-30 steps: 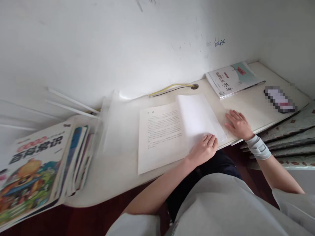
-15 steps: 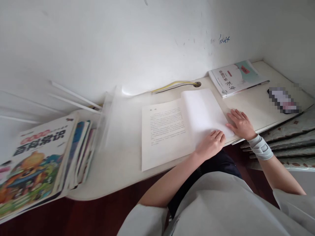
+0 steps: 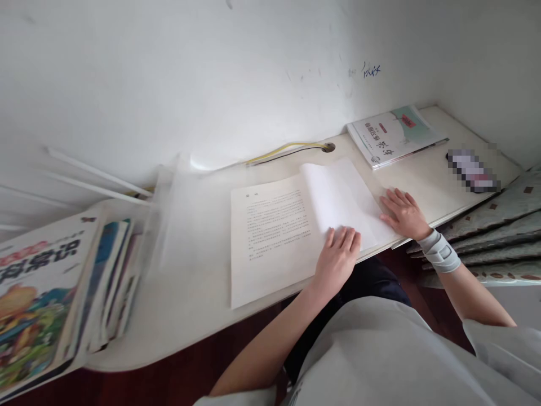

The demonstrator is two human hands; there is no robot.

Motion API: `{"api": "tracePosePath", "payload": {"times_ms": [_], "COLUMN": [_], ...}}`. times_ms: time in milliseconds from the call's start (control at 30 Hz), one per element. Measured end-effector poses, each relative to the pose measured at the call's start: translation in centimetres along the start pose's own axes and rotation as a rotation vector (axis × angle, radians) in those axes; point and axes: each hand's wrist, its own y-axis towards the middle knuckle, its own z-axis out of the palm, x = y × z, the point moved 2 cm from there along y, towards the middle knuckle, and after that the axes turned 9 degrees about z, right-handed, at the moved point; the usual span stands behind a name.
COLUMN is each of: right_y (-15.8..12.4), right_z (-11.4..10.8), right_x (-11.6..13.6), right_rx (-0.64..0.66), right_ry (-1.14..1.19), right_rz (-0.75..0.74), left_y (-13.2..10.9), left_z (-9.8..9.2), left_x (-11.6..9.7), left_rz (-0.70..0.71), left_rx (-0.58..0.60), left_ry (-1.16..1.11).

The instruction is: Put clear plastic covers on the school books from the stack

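Observation:
A page of printed text (image 3: 276, 237) lies flat on the desk in front of me. Against its right side is a blank white sheet (image 3: 338, 194) with a raised, curved left part; whether the two are joined cannot be made out. My left hand (image 3: 338, 256) rests palm down with fingers stretched out over the lower edge of the white sheet. My right hand (image 3: 403, 214), a grey wrist brace (image 3: 442, 251) below it, lies flat with fingers spread, at the sheet's right edge and on the desk. Neither hand grips anything.
A stack of books (image 3: 38, 299) stands at the left end of the desk (image 3: 190, 310). Calligraphy workbooks (image 3: 393, 135) lie at the back right, near a blurred phone (image 3: 471, 172). Yellow and black cables (image 3: 283, 149) run into a desk hole. Patterned fabric (image 3: 499, 225) hangs at right.
My left hand has slid left along the lower edge of the white sheet, and its fingers have straightened. My right hand stays by the sheet's right edge. The view has shifted slightly.

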Motion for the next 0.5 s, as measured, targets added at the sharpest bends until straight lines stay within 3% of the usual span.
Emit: {"api": "tracePosePath", "payload": {"times_ms": [500], "right_y": [-0.1], "right_z": [-0.2], "right_x": [-0.3], "right_rx": [0.011], "right_ry": [0.042], "right_rz": [-0.029], "left_y": [1.5], "left_z": [-0.1], "left_x": [0.1], "left_rz": [0.056], "left_rx": [-0.048], "left_ry": [-0.074]}}
